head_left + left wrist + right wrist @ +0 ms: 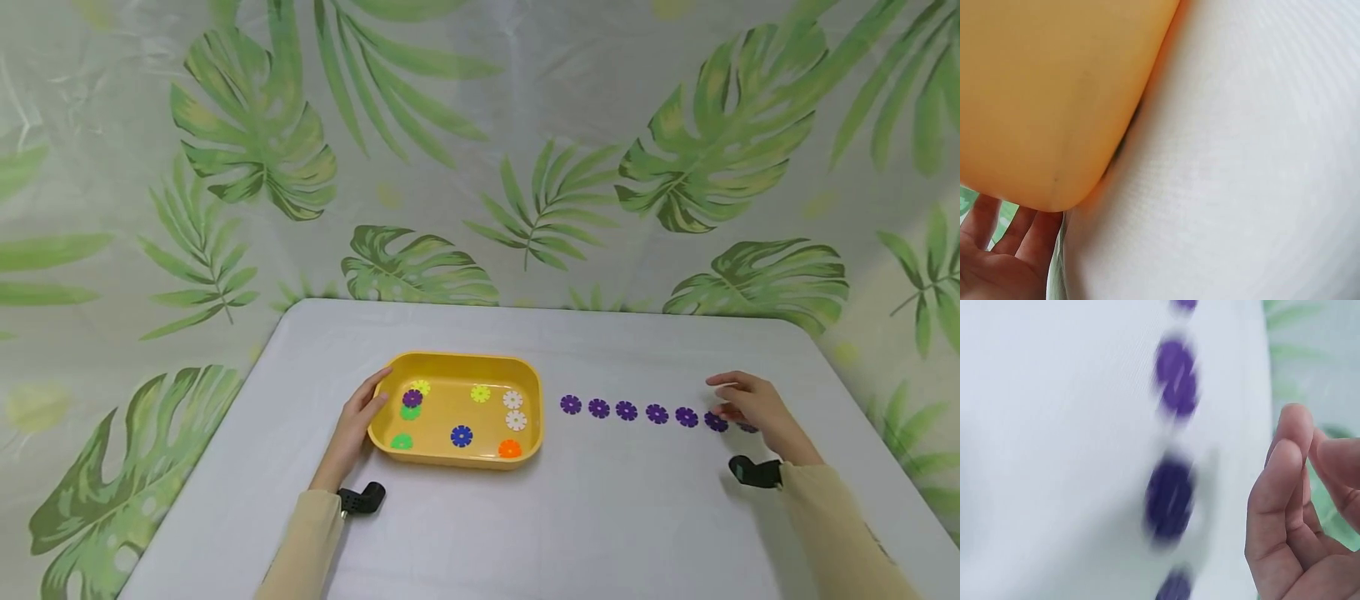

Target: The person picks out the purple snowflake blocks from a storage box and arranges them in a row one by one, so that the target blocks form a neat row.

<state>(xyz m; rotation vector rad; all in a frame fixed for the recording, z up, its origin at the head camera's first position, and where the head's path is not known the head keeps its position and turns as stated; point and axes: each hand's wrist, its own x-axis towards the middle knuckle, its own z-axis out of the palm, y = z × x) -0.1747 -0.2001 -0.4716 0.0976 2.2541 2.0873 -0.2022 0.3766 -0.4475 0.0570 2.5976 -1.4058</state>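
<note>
My left hand (352,429) holds the left end of a yellow plastic tray (457,461); its thumb reaches the rim and its fingers lie against the outer wall. In the left wrist view, the tray's wall (1041,112) hides the fingertips. My right hand (761,412) hovers over the right end of a row of several purple notched flower-shaped discs (626,410). Its fingers are loosely bent, with nothing seen between them. The last disc is partly hidden under that hand. In the right wrist view, purple discs (1170,499) lie blurred beside the fingers (1275,481).
Inside the tray lie loose discs: a blue one (461,436), an orange one (510,448), two white, and several yellow, green and purple. A white cloth covers the table (570,525). Behind it hangs a leaf-patterned curtain (540,192).
</note>
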